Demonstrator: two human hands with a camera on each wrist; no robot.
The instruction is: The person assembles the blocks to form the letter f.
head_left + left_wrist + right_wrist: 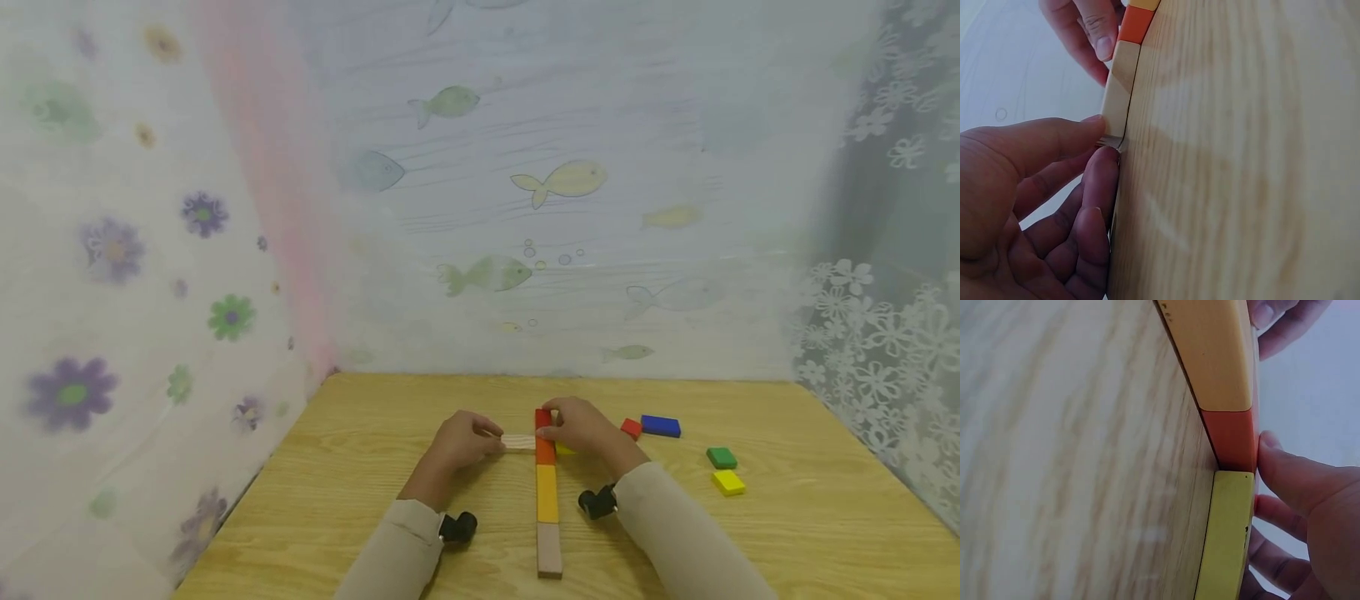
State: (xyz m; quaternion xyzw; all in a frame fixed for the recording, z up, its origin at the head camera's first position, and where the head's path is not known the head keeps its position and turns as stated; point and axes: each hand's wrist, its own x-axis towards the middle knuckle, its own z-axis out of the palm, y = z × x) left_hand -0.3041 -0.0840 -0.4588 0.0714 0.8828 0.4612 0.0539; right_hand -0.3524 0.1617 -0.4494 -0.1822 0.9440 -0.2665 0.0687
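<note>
Wood block (pixel 519 442): on desk (pixel 337 417), left of red block (pixel 546 454) and touching it; probably light, stiff, grab the ends
Left fingers (pixel 1100 178): pinching its left end
Right fingers (pixel 1282 515): touching red block, can't tell if pinching

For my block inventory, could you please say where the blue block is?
In the head view, the blue block lies on the table, right of centre, with a red block on its left.
</note>
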